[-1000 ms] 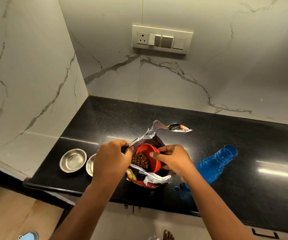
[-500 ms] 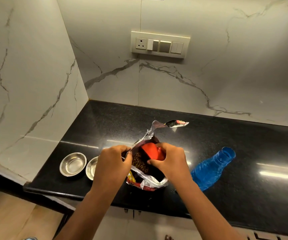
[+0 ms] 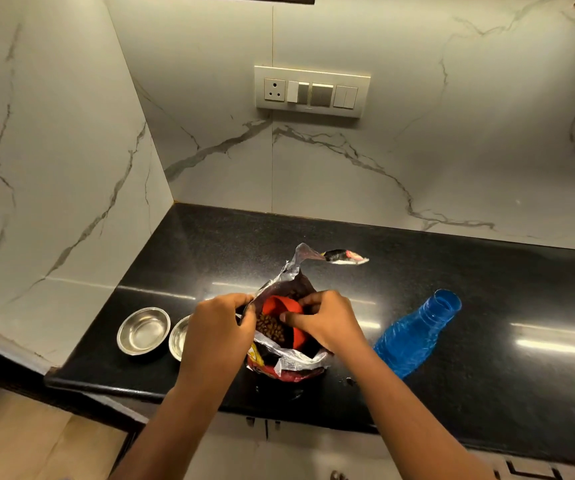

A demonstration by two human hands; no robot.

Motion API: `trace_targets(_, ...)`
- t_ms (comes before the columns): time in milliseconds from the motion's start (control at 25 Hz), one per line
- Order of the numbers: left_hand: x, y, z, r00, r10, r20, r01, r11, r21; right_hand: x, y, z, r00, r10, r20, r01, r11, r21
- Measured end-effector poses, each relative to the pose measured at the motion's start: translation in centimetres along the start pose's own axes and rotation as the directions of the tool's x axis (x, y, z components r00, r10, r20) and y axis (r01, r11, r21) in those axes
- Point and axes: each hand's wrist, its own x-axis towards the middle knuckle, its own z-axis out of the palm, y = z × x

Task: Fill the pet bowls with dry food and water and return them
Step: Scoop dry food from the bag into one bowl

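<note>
Right hand [image 3: 327,322] tilts the red scoop [image 3: 284,308] leftward in the bag [image 3: 293,362].

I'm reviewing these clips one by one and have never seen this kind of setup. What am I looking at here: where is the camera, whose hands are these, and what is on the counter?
There is no machine here. A person wears a wide-angle camera on the head, so the single view looks forward and down at their own two bare arms.

On the black counter stands an opened bag of dry food, its torn top sticking up. The left hand grips the bag's edge and holds it open. The right hand holds a red scoop inside the bag, with brown kibble showing.

To the left sit two steel bowls: one in full view and looking empty, the other partly hidden behind the left hand. To the right a blue bottle has no cap on. On the marble wall is a switch panel.
</note>
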Motion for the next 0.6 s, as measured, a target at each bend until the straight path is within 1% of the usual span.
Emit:
trace_targets(80, -0.1, -0.1, -0.1, 1.000, 0.004, -0.002, -0.004, 1.000, 0.017, -0.1, 0.3, -0.7, 0.998, 0.060, 0.032, -0.064, 0.987, 0.145)
trace_targets(160, -0.1, 0.0, -0.2, 1.000, 0.000, 0.003, 0.000, 1.000, 0.003, -0.3, 0.5, -1.6, 0.991, 0.102, 0.090, -0.124, 0.948, 0.293)
trace_targets(240, -0.2, 0.0, -0.3, 1.000, -0.005, -0.010, 0.006, 0.999, 0.032, -0.8, 0.5, -2.6, 0.981, 0.102, 0.165, -0.164, 0.893, 0.419)
trace_targets(320, -0.2, -0.1, -0.3, 0.999, -0.014, -0.043, 0.019, 0.992, 0.129, -1.3, 0.5, -3.7, 0.974, 0.073, 0.216, -0.173, 0.853, 0.492)
trace_targets(360, -0.2, -0.2, -0.3, 0.998, -0.015, -0.056, 0.024, 0.987, 0.157, -1.5, 0.6, -4.1, 0.975, 0.059, 0.214, -0.162, 0.847, 0.507)
trace_targets(440, 0.0, -0.3, -0.2, 0.998, 0.005, -0.062, 0.004, 0.990, 0.144, -1.7, 0.7, -4.4, 0.988, 0.027, 0.150, -0.097, 0.870, 0.484)
trace_targets(520, 0.2, -0.4, -0.1, 0.998, 0.030, -0.057, -0.024, 0.994, 0.110, -2.1, 0.6, -4.4, 0.998, -0.032, 0.046, 0.013, 0.934, 0.356)
trace_targets(560, 0.3, -0.4, -0.1, 0.998, 0.035, -0.056, -0.030, 0.994, 0.101, -2.3, 0.6, -4.4, 0.998, -0.060, 0.012, 0.053, 0.948, 0.314)
trace_targets(600, 0.4, -0.4, 0.0, 0.998, 0.037, -0.058, -0.031, 0.995, 0.097, -2.4, 0.7, -4.3, 0.997, -0.074, -0.011, 0.073, 0.947, 0.312)
